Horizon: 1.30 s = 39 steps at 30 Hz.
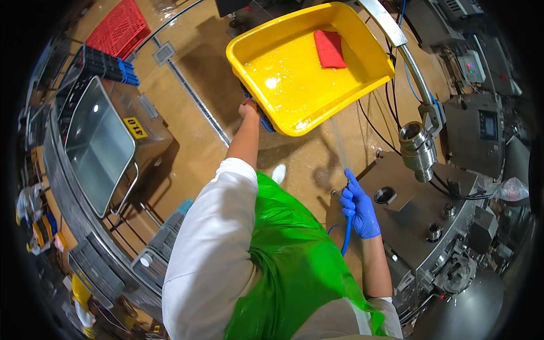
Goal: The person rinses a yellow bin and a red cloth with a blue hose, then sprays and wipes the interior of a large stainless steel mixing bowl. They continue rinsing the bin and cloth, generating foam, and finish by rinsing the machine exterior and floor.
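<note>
My bare left hand (pixel 248 108) is curled at a blue-and-black plastic edge (pixel 265 120) under the left side of a yellow plastic tub (pixel 276 102); its fingertips are partly hidden. Water drops wet the tub's inside, where a folded red cloth (pixel 330 49) lies towards the far right. In a blue glove, my right hand (pixel 359 206) grips a blue hose (pixel 347 236). A stream of water (pixel 340 144) runs from the hose's end towards the tub's near rim; where it lands is hidden.
Left stands a steel bin trolley (pixel 100 148) with a loop handle; behind it are black-and-blue crates (pixel 112 68) and a red crate (pixel 119 29). A drain channel (pixel 193 97) crosses the wet floor. Steel machinery (pixel 408 204), a jointed metal arm (pixel 416 80) and cables (pixel 376 134) lie right.
</note>
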{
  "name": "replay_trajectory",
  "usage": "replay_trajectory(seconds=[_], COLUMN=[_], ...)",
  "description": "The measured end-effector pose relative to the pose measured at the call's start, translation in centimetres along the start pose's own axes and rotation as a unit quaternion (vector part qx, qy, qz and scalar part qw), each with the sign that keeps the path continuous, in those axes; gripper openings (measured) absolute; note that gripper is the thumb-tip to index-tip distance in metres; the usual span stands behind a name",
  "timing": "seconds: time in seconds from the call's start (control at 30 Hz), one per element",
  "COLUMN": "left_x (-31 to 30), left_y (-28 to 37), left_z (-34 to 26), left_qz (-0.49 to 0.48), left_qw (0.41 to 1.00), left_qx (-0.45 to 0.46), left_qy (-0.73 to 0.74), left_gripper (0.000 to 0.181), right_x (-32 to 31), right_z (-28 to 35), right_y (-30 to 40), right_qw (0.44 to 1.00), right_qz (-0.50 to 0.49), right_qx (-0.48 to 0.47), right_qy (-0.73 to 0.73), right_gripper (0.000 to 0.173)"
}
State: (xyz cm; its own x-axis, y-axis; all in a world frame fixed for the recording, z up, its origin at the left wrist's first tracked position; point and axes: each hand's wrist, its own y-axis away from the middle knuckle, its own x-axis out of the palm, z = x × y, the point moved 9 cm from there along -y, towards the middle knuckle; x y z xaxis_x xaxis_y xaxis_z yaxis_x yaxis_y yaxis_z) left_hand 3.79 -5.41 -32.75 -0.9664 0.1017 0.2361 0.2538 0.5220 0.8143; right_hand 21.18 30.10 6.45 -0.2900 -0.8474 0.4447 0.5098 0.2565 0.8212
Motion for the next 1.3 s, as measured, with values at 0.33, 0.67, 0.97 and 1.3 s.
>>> replay_trajectory(seconds=[0.33, 0.67, 0.97, 1.3], left_x=[3.2, 5.4, 8.3, 15.6], left_y=[-2.4, 6.3, 12.0, 15.6], left_z=[2.1, -2.0, -21.9, -1.5], left_qz=[0.219, 0.231, 0.166, 0.357], left_qw=[0.963, 0.897, 0.926, 0.841], left_qx=[-0.148, -0.252, 0.275, -0.325], left_qy=[-0.058, -0.281, -0.199, -0.244], left_gripper=[0.010, 0.062, 0.020, 0.025], right_x=[7.4, 17.1, 18.7, 26.0], right_z=[1.8, 1.3, 0.1, -0.8], right_y=[-1.4, -7.8, -10.3, -10.3], right_qw=[0.995, 0.999, 0.999, 0.996], right_qz=[-0.075, -0.020, 0.024, 0.082], right_qx=[-0.050, -0.001, -0.022, -0.030], right_qy=[-0.032, 0.037, 0.008, -0.007], right_gripper=[0.050, 0.053, 0.049, 0.040])
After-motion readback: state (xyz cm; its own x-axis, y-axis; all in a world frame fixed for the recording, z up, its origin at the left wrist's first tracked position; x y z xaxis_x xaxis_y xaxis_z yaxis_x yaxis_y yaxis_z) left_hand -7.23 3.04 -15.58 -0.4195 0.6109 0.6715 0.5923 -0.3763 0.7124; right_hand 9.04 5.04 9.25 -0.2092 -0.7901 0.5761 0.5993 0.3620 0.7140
